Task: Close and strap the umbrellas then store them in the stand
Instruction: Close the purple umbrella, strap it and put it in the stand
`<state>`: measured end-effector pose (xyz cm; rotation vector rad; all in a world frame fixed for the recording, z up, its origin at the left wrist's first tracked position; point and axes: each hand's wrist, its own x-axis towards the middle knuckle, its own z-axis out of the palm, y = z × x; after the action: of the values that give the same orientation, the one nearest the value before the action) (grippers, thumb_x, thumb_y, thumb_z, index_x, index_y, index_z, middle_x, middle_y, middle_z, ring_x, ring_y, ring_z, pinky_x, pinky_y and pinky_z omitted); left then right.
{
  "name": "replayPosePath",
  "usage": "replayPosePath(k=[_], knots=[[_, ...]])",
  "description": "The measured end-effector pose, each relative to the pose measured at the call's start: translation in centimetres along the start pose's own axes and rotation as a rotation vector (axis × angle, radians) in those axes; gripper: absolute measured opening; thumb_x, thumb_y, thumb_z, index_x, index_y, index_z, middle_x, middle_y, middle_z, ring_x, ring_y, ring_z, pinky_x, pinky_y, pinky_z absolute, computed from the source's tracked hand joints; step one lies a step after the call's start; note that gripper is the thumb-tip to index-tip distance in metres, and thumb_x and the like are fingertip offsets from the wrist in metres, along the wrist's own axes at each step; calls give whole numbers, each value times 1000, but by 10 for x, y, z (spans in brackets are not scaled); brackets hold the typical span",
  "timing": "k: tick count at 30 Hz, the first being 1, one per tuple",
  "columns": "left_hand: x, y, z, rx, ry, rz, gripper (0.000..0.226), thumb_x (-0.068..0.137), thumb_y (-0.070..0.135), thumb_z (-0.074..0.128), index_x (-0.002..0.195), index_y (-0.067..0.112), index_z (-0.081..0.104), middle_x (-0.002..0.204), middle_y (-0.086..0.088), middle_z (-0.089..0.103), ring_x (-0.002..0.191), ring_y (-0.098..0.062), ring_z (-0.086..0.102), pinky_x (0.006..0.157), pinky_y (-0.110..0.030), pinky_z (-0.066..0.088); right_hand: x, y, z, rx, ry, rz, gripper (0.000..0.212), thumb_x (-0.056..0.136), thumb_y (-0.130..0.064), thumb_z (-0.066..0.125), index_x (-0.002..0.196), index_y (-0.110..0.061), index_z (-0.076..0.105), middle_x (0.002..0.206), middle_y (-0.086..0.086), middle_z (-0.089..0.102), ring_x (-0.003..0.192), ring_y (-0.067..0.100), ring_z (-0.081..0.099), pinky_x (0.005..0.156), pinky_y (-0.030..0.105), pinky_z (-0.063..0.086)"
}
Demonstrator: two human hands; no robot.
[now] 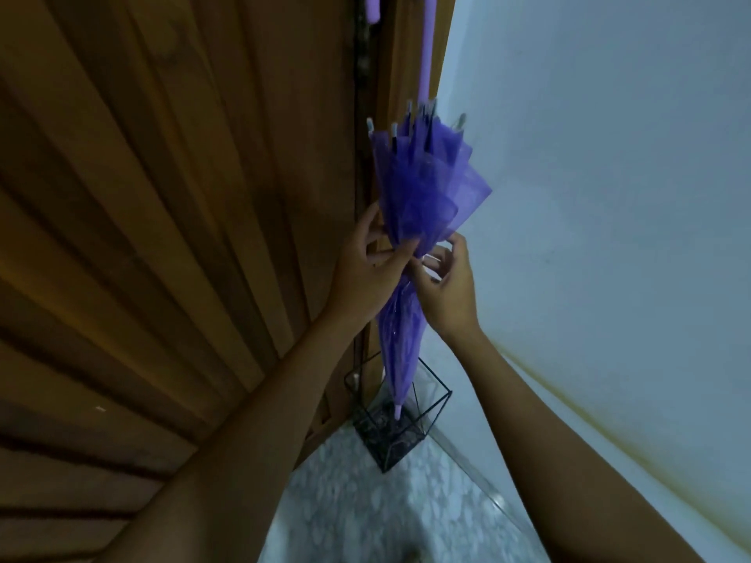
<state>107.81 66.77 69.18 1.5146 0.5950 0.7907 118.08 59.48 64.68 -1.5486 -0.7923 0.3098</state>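
Left hand (365, 274) and right hand (449, 292) grip the umbrella (426, 184) midway

The purple umbrella's (426, 184) handle (426, 42) runs off the top edge, so its hook shows only in part. The left hand (365, 274) and right hand (447, 286) cover the canopy's waist, so whether it is fastened cannot be told. The wire stand's (437, 404) floor is dark and blurred.

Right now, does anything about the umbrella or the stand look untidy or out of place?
Yes. The umbrella flares loosely above the left hand and right hand gripping its middle, though its tip already sits in the stand. A yellowish stain runs along the wall.
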Motion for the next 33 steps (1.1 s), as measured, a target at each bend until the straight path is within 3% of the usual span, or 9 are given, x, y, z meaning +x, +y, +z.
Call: replayPosePath(k=[3,6,10,16,19,24,26,29,33], knots=[[11,-32,9,-2,68,-64,70,84,16,74,143,26,39,107,11,63,87,3,69,76,-19,55,8,42,4,-36,-43,-3,48,92,-6,65,117,-41,42,108,-8,66,102,21,68,86,50,57],[20,-78,18,74,90,-119,52,83,18,75,128,31,51,98,13,65,82,5,67,70,-16,54,8,97,6,-102,-92,-31,50,90,4,62,126,-22,40,112,-4,64,102,22,68,86,45,58],[21,-157,27,116,107,-177,34,82,8,75,110,21,61,91,13,66,80,8,64,67,-11,52,-6,178,7,-179,-127,21,51,91,-6,67,134,-5,40,114,4,66,101,12,65,85,24,54],[14,-284,29,187,145,-210,34,82,2,73,113,11,63,95,2,69,77,12,65,73,-13,54,-24,269,9,-164,-238,131,47,91,-10,69,130,-18,44,118,-5,62,107,12,63,93,35,55],[10,-334,31,230,104,-241,39,80,2,75,117,4,63,103,-5,71,85,4,66,77,-13,54,-30,304,2,-148,-239,176,57,90,-8,68,138,-19,39,119,-5,60,107,20,64,91,32,56],[-1,-401,41,306,56,-275,46,79,9,77,122,10,61,110,-9,71,100,-20,67,87,-34,56,-32,353,-5,-356,-315,244,64,83,-13,77,138,-9,45,122,10,67,105,28,67,81,25,50],[-5,-421,47,362,49,-284,45,80,3,76,122,3,60,108,-13,70,97,-18,65,85,-28,55,-33,369,-5,-412,-363,285,67,81,-14,79,138,-6,44,122,14,67,107,31,65,77,16,40],[-9,-445,54,404,48,-298,46,78,0,76,121,-3,59,111,-10,67,99,-16,62,79,-5,46,-38,389,-4,-471,-426,352,66,85,-15,74,141,-7,41,127,15,64,113,32,62,83,23,41],[-14,-469,59,447,44,-352,41,81,1,74,118,-7,60,111,-21,69,102,-29,66,76,-13,43,-43,406,-6,-514,-466,435,60,88,-11,67,142,-11,39,127,14,63,113,31,62,90,32,47]])
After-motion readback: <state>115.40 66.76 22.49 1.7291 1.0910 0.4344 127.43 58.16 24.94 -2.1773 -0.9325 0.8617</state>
